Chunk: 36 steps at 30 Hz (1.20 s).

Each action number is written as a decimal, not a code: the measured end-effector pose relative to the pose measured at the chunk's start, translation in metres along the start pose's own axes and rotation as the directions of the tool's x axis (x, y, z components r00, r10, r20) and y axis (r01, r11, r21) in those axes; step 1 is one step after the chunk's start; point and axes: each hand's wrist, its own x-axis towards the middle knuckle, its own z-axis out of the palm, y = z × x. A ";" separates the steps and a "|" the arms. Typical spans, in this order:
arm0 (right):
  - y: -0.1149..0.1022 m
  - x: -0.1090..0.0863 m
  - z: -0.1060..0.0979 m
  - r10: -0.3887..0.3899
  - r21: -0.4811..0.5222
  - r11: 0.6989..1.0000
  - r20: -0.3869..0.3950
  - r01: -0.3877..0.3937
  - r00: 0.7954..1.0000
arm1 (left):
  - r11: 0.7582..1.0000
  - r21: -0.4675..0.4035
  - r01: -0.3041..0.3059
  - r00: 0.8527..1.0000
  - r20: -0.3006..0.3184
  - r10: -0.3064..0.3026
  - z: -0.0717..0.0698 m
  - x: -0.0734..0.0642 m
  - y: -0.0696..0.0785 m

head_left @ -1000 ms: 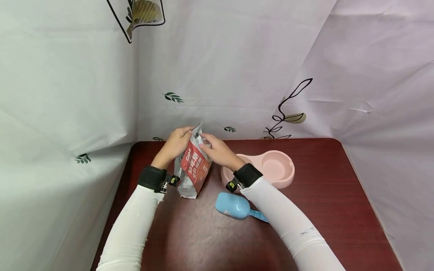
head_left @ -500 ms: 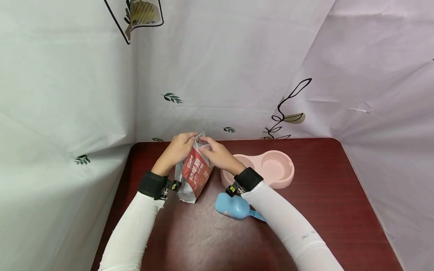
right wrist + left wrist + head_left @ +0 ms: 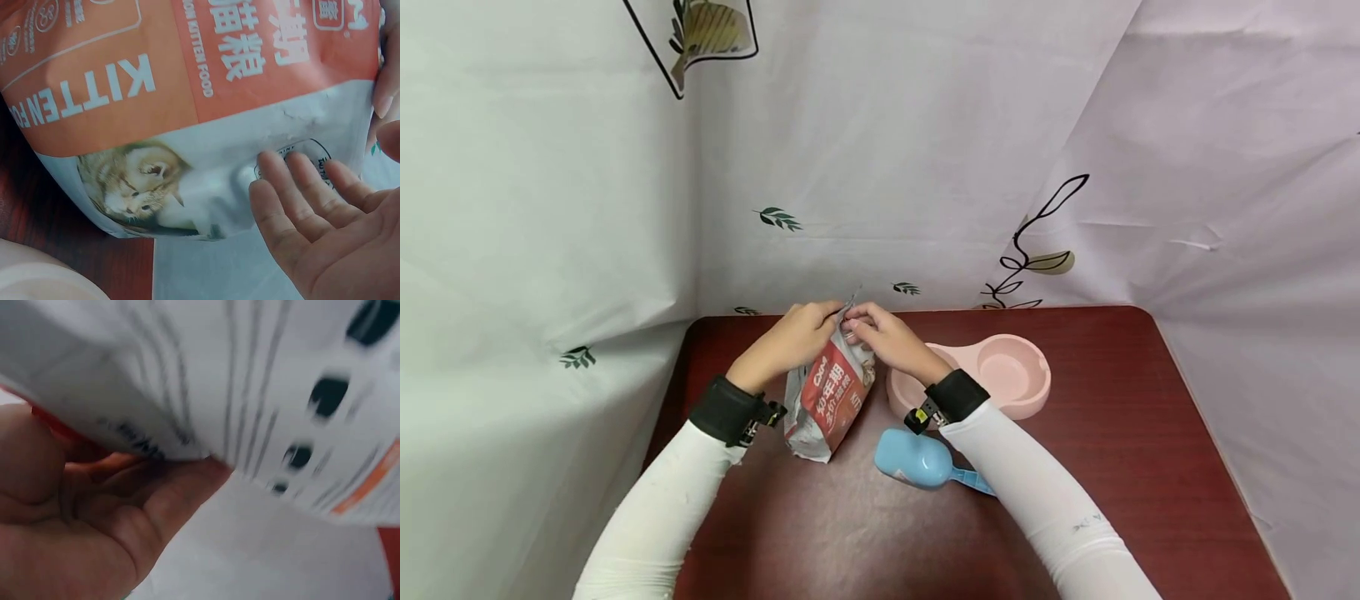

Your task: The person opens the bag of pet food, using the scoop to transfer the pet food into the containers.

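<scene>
A grey and red bag of kitten food point(image 3: 835, 392) stands tilted on the table's left half, its top toward the wall. My left hand point(image 3: 797, 333) pinches the bag's upper edge; the left wrist view shows fingers and thumb point(image 3: 81, 512) at the fold of the bag's printed side. Across the top corner, my right hand point(image 3: 891, 337) is up against the bag. In the right wrist view its fingers point(image 3: 297, 206) are loosely bent at the bag's silver upper part, with nothing pinched, and a kitten picture shows on the front.
A pink double bowl point(image 3: 1013, 371) stands right of the bag, partly behind my right hand and wrist. In front of it lies a blue scoop point(image 3: 917, 458), its handle reaching to my right forearm. A white patterned cloth point(image 3: 880, 167) hangs behind the dark red table point(image 3: 1135, 433).
Both hands and the bag's top have come slightly nearer to me. The bag's base has slid a little forward toward the front of the table. Bowl and scoop lie as before.
</scene>
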 end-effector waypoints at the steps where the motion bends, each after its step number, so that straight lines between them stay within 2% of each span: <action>1: 0.000 0.001 -0.001 0.010 0.015 1.000 0.000 -0.010 1.000 | 1.000 0.018 -0.001 1.000 0.021 0.001 -0.003 0.002 0.001; 6: 0.000 0.010 -0.003 0.050 0.080 0.996 -0.006 -0.049 0.999 | 0.996 0.084 0.001 0.997 0.074 -0.007 -0.017 0.019 0.006; 9: 0.000 0.016 -0.002 0.080 0.113 0.991 -0.024 -0.077 0.997 | 0.991 0.131 0.001 0.998 0.066 -0.009 -0.022 0.029 0.007; 14: 0.000 0.025 0.002 0.123 0.138 0.984 -0.052 -0.115 0.991 | 0.986 0.168 0.010 0.998 0.055 -0.020 -0.020 0.041 0.008; 18: -0.001 0.030 0.004 0.141 0.169 0.977 -0.070 -0.128 0.987 | 0.985 0.169 0.028 0.999 0.024 -0.032 -0.016 0.045 0.008; 23: -0.002 0.035 0.006 0.189 0.274 0.949 -0.087 -0.159 0.978 | 0.984 0.173 0.047 0.999 -0.010 -0.045 -0.010 0.049 0.010; 29: 0.000 0.038 0.007 0.228 0.311 0.931 -0.094 -0.189 0.969 | 0.973 0.205 0.107 0.994 -0.002 -0.109 -0.006 0.052 0.012; 36: -0.005 0.039 0.005 0.249 0.366 0.907 -0.070 -0.207 0.966 | 0.956 0.250 0.154 0.988 -0.008 -0.157 -0.006 0.051 0.021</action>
